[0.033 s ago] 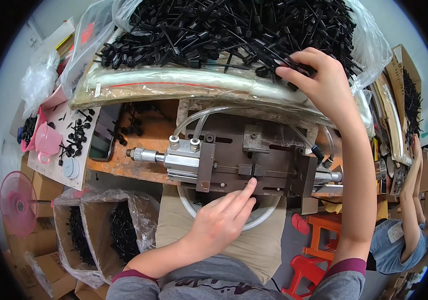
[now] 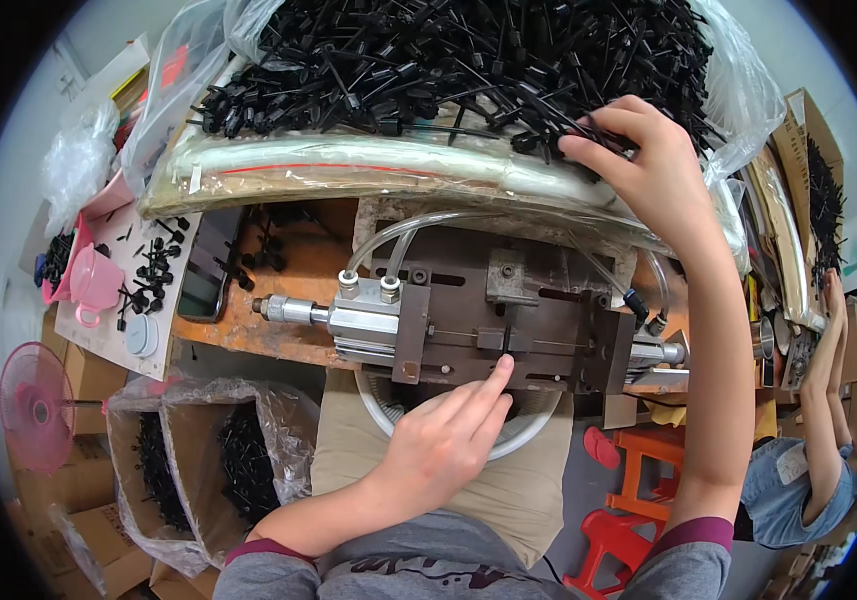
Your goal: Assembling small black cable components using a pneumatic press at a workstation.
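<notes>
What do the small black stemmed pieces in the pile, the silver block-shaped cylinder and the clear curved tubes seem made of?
Small black stemmed pieces: probably glossy plastic, given the bright highlights.
Silver block-shaped cylinder: metal, perhaps aluminium, with a satin grey sheen.
Clear curved tubes: likely smooth, flexible plastic, being bent and see-through.

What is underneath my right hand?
Black parts show at the fingers of your right hand. Whatever lies directly beneath the palm is covered, so I can't see it.
</notes>
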### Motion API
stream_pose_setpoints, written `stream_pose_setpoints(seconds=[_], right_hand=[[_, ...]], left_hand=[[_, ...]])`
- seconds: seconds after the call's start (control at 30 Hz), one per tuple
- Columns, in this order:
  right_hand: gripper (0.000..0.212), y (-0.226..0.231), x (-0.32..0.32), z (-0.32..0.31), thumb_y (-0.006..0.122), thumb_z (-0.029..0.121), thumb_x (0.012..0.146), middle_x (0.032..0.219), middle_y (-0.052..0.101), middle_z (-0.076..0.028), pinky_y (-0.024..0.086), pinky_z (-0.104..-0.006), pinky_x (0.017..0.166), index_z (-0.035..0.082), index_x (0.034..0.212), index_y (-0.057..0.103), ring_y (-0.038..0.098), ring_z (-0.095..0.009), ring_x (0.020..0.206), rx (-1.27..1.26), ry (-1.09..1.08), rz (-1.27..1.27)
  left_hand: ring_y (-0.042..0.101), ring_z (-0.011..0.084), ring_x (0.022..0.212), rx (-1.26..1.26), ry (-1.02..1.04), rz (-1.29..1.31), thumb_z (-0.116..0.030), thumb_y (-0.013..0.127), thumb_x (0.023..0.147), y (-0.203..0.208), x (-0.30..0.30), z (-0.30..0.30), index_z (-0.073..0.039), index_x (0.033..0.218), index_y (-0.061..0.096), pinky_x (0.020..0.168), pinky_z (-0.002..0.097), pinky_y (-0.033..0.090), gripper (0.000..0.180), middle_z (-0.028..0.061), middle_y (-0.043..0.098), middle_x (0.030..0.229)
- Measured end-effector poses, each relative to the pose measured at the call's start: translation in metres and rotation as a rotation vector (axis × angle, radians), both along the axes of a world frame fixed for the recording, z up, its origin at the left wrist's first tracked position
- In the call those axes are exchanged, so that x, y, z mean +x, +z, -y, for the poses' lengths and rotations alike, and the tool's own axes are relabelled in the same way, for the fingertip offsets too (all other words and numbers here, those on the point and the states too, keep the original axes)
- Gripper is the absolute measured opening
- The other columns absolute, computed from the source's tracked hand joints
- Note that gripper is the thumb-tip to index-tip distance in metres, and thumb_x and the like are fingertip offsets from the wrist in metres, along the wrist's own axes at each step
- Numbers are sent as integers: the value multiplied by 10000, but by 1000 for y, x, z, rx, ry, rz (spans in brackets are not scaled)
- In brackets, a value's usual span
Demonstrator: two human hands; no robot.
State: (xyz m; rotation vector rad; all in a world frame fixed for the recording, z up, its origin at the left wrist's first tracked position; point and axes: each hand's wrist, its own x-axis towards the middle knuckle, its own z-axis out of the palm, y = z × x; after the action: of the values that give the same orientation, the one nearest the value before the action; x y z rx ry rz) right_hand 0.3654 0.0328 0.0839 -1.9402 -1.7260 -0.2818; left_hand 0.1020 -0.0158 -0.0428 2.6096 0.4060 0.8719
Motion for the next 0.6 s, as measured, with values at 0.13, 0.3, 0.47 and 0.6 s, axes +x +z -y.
stream_pose_setpoints(seconds=[0.13,0.3,0.47,0.6], right_hand=[[347,-1,4,14,745,298,823,861,591,-125,472,-378,816,-9,985,733,602,-289,881,18,-55,1],[277,1,15,18,712,243,872,801,612,-75,458,-301,613,-14,974,712,570,-151,627,84,-30,-128],[220,9,34,24,702,211,890,789,653,-22,478,-238,631,27,1008,731,596,-67,687,104,-27,-610],[285,13,37,34,694,185,899,837,666,-46,493,-227,643,-30,1087,695,593,-84,685,285,84,-869]], left_hand=[[685,233,881,58,35,-20,-56,713,760,3,5,-3,27,970,671,718,308,546,229,179,596,1316],[671,213,740,-6,14,-39,-66,734,738,5,8,-13,4,939,684,662,297,530,218,165,611,1307],[643,193,619,-22,24,-71,-73,752,724,4,7,-13,-18,924,689,616,285,517,216,144,615,1310],[641,192,612,-21,25,-92,-81,756,726,5,7,-12,-21,924,689,598,276,512,217,134,615,1313]])
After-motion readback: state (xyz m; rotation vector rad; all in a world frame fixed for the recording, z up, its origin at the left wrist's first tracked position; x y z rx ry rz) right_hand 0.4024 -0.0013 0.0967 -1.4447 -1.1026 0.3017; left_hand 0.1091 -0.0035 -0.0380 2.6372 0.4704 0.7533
